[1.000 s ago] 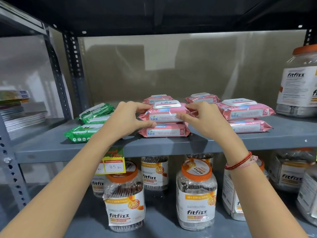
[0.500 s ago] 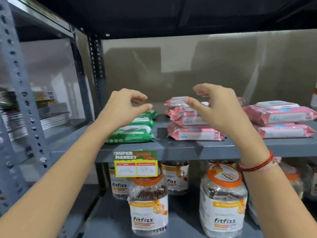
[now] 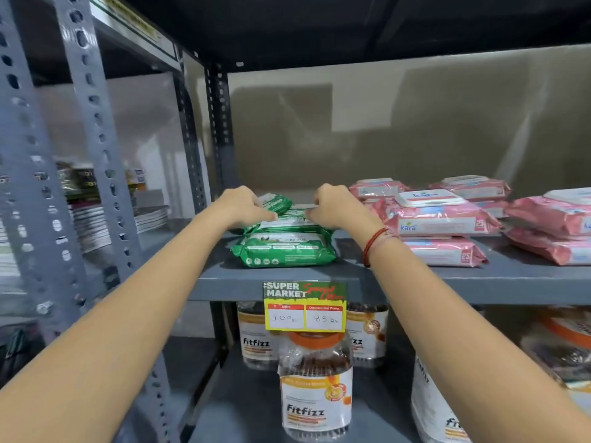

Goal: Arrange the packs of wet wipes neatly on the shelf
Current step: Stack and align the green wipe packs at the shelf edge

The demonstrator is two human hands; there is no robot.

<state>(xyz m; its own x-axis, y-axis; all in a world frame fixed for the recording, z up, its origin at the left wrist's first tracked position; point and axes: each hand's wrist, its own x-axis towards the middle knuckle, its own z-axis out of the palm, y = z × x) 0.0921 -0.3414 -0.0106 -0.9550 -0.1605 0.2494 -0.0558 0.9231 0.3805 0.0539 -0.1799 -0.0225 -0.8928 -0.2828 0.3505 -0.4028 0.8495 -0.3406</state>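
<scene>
Head view puts both of my hands on the green stack at the left end of the shelf [image 3: 447, 282]. My left hand [image 3: 243, 207] has its fingers curled over the left end of the top green pack [image 3: 289, 219], and my right hand [image 3: 335, 207] is closed on its right end, so I am grasping that one pack from both sides. Neither hand is nearer; they sit level with each other, one at each end.

What matters is how the pack lies between them. Its long axis runs left to right, along the front edge of the shelf, and it rests on the bottom green pack [image 3: 284, 252], which lies the same way. Another green pack [image 3: 275, 199] sits just behind, toward the far left, angled off from the stack.

To my right, the pink packs [image 3: 441, 219] already stand in low stacks, front and back rows, with a gap of bare shelf between them and the green ones.

I judge the next move to be a small squaring-up: nudge the top green pack until its ends line up with the one under it. The wrapper looks soft and slippery, so pressing unevenly could skew it or push the lower pack backward.

Below the shelf edge hangs a price tag [image 3: 305, 306].
</scene>
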